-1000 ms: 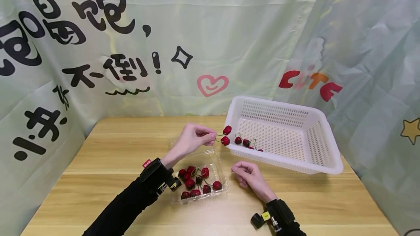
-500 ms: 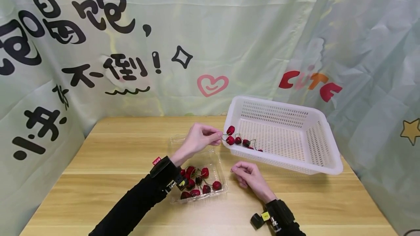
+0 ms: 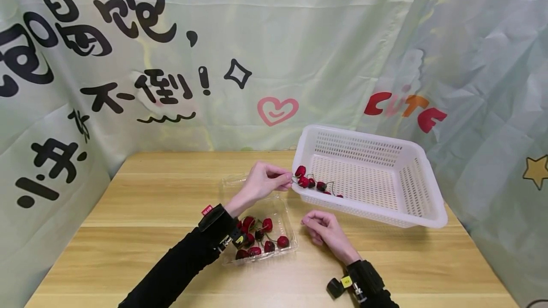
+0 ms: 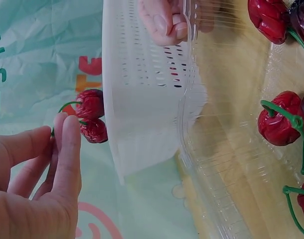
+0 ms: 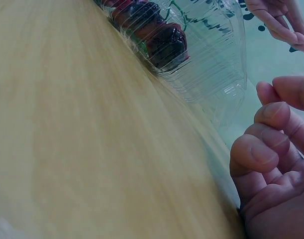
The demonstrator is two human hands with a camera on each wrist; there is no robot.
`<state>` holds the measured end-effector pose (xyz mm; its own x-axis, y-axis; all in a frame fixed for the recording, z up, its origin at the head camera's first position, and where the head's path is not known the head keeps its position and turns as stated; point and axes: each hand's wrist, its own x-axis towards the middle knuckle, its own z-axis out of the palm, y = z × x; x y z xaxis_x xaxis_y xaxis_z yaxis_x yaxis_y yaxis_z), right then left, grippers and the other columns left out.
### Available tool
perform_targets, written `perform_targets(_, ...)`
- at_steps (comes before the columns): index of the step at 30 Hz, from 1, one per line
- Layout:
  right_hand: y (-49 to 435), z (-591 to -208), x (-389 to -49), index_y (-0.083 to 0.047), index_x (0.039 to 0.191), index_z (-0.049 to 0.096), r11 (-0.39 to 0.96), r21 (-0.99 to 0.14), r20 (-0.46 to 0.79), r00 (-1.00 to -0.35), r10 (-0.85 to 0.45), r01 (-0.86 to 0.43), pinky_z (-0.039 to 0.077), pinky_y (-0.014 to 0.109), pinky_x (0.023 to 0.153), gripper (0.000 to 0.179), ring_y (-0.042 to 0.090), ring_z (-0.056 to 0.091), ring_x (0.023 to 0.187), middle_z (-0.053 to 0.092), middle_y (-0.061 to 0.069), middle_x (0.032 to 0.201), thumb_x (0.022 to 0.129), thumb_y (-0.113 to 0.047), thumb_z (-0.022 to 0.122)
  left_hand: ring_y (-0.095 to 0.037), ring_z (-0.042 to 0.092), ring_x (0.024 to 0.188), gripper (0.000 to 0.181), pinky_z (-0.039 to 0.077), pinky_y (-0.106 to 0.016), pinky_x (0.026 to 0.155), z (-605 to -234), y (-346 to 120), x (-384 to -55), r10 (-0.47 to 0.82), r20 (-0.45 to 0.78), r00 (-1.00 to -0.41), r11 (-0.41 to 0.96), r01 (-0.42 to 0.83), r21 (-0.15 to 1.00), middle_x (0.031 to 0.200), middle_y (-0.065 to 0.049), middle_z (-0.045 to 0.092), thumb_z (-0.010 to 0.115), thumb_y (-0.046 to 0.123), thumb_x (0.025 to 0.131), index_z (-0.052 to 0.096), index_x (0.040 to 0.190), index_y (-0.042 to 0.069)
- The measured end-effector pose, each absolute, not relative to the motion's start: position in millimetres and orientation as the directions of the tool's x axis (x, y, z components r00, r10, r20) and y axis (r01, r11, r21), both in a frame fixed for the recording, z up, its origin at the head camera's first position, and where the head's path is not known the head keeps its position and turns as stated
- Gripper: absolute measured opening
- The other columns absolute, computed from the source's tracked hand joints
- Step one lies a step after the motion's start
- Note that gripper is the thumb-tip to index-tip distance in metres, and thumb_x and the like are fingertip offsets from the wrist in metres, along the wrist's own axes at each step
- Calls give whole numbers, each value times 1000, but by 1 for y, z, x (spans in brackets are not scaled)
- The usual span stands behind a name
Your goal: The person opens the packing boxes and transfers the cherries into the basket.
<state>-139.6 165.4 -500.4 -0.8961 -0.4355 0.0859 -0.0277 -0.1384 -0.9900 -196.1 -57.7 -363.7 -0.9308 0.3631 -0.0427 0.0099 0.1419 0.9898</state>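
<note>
Nearest to the body, the person's bare right hand [image 3: 329,232] lay low over the pale wood-grain table [image 3: 171,194], its fingers loosely curled and holding nothing. It sat short of the basket's near side, apart from it. To its left and also apart stood a clear, rectangular plastic clamshell box [image 3: 280,215], holding a loose group of dark red cherries with green stems [image 3: 267,225]; the left forearm crossed partly over them.

Beyond the box, the person's bare left hand [image 3: 263,182] reached forward and rightward, thumb and fingertips pinching the thin green stems [image 4: 66,104] of two glossy, wrinkled red cherries [image 3: 303,182]. The fruit itself hung free of the fingers, on their right, so the stems ran sideways from the grip toward the basket. One cherry sat farther from the body than the other, both at the near left corner of a white, rectangular, perforated plastic basket [image 3: 368,179], level with its rim or just over it; whether either touched the rim could not be told.

The basket's long axis ran left to right, its right end slanting nearer. Its short left end faced the left hand, much the closer of the two to this pair. Just inside that corner lay a few more small dark red cherries [image 3: 321,186]. Behind everything hung a pale green printed cloth [image 3: 325,61].
</note>
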Motion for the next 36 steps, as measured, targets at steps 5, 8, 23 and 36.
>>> perform_targets(5, 165, -501, -140, 12, 101, 59, -135, -991, 79, -898, -434, -22, 28, 24, 39, 25, 2, 40, 49, 53, -10, 62, 103, -12, 55, -19, 75, 84, 25, 63, -28, 80, -365, -62, -195, 375, -64, -925, 119, -20, 993, 107, -31, 72, 63, 2, 97, 67, 117, -13)
perform_targets(8, 165, -501, -140, 11, 101, 60, -136, -990, 80, -896, -437, -22, 28, 24, 39, 23, 2, 40, 49, 52, -10, 63, 103, -12, 55, -22, 75, 86, 26, 63, -30, 82, -365, -70, -193, 384, -54, -922, 132, -3, 991, 107, -31, 72, 62, 4, 98, 67, 117, -12)
perform_targets(23, 165, -498, -140, 21, 103, 52, -130, -991, 98, -895, -436, -46, 25, 29, 38, 32, 1, 40, 48, 52, -10, 62, 103, -11, 54, -12, 68, 87, 19, 58, -27, 81, -372, -148, -156, 510, 176, -842, 569, 483, 666, 100, -3, 78, 66, 18, 97, 76, 111, 8)
perform_targets(36, 165, -498, -139, 13, 101, 58, -120, -992, 75, -900, -429, -25, 28, 26, 38, 25, 4, 38, 49, 53, -9, 62, 103, -11, 54, -22, 68, 99, 17, 51, -53, 103, -398, -161, -131, 546, 57, -836, 717, 502, 484, 100, -1, 77, 76, 16, 86, 76, 102, 10)
